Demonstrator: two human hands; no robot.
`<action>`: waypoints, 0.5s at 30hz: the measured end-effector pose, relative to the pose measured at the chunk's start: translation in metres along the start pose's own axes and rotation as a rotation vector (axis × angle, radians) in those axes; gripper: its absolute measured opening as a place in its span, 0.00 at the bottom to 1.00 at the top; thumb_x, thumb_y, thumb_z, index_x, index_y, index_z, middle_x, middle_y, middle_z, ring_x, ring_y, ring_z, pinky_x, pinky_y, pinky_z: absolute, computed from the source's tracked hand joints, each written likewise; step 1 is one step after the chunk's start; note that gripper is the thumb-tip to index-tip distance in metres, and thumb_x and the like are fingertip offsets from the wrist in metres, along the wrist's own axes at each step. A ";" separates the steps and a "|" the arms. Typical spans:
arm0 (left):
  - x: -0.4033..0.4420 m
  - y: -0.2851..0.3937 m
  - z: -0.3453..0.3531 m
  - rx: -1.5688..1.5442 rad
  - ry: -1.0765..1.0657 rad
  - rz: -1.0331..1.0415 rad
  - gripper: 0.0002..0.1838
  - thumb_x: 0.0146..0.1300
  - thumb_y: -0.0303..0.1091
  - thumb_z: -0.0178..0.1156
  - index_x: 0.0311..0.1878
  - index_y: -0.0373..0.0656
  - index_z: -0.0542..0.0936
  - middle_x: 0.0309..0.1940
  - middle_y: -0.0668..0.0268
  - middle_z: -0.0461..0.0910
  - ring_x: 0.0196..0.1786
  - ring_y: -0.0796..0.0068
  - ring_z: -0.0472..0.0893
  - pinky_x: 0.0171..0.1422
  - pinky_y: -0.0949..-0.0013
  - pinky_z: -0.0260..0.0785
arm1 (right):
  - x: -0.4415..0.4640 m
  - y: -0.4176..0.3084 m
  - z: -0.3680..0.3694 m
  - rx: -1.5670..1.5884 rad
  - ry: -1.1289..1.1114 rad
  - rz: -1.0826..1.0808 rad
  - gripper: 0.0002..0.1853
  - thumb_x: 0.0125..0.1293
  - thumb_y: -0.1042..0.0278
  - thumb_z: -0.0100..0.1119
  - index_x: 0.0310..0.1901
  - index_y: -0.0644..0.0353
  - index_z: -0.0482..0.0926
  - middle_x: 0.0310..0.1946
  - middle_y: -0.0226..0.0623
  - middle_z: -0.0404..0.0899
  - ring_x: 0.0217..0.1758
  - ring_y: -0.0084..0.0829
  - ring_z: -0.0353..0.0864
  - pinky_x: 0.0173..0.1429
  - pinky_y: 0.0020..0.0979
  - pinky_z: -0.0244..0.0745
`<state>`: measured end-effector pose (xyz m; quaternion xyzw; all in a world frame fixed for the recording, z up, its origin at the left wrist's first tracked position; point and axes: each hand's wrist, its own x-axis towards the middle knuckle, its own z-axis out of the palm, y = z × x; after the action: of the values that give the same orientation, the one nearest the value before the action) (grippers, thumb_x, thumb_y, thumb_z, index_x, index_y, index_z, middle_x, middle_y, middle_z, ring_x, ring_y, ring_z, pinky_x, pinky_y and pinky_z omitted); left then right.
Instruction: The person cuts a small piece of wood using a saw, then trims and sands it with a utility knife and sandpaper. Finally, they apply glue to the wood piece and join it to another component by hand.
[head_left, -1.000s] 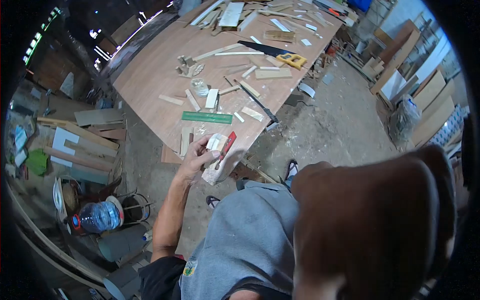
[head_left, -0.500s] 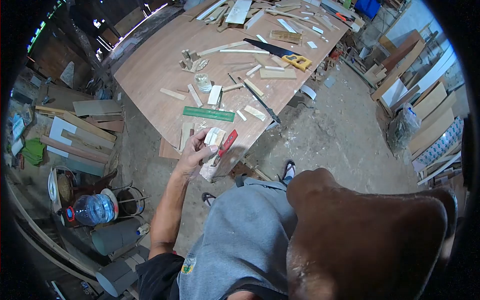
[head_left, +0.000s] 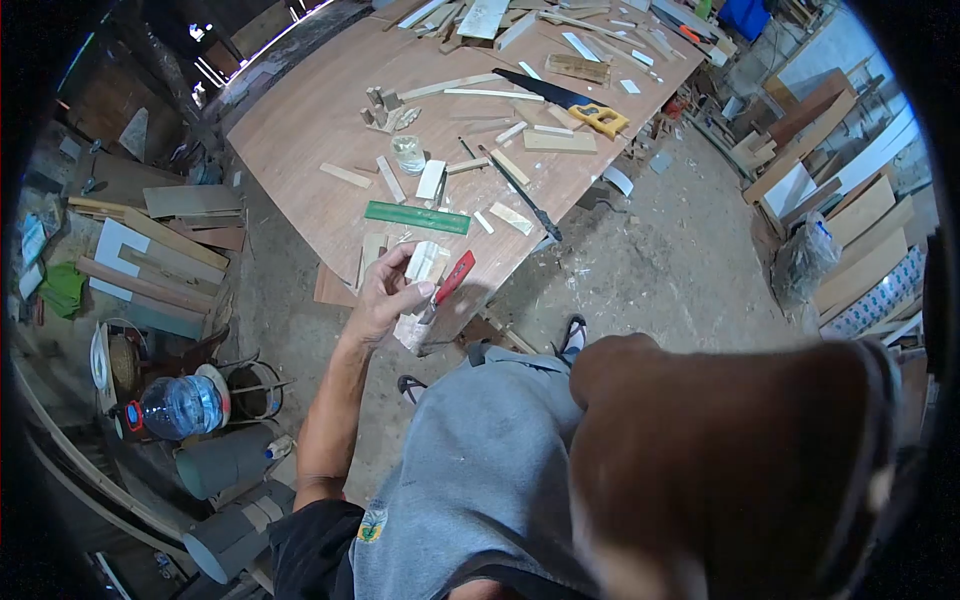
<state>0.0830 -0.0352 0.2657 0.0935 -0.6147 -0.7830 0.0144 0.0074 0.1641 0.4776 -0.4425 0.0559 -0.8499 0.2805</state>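
Note:
My left hand (head_left: 385, 297) is closed around a small pale wooden piece (head_left: 428, 262), thumb at its near side, above the table's near corner. Just right of the thumb is a red-handled cutter (head_left: 455, 275); whether the hand touches it I cannot tell. A whitish block (head_left: 410, 332) shows below the thumb. A large blurred shape, seemingly my raised right arm and hand (head_left: 730, 440), fills the lower right very near the camera. Its fingers cannot be made out. A green ruler-like strip (head_left: 417, 217) lies beyond my left hand.
On the wooden table (head_left: 300, 130) lie a yellow-handled saw (head_left: 600, 119), a glass jar (head_left: 408, 154), a long dark tool (head_left: 525, 195) and several wood strips. Scrap wood (head_left: 485, 18) is piled at the far end. Boards (head_left: 865, 215) lean at right; a water bottle (head_left: 182, 407) is at left.
The view has shifted slightly, and the blurred shape at the lower right has moved a little. My left hand keeps its hold on the wooden piece.

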 end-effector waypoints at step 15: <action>-0.011 0.000 0.002 -0.039 -0.065 0.071 0.30 0.58 0.27 0.71 0.63 0.35 0.72 0.53 0.66 0.78 0.52 0.80 0.78 0.56 0.74 0.72 | -0.106 0.056 -0.131 -1.211 0.197 0.583 0.10 0.65 0.72 0.64 0.45 0.67 0.79 0.35 0.35 0.79 0.34 0.20 0.77 0.40 0.25 0.72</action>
<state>0.0937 -0.0323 0.2679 0.0459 -0.6024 -0.7965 0.0241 -0.0234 0.1530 0.3028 -0.4091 0.6644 -0.5945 0.1944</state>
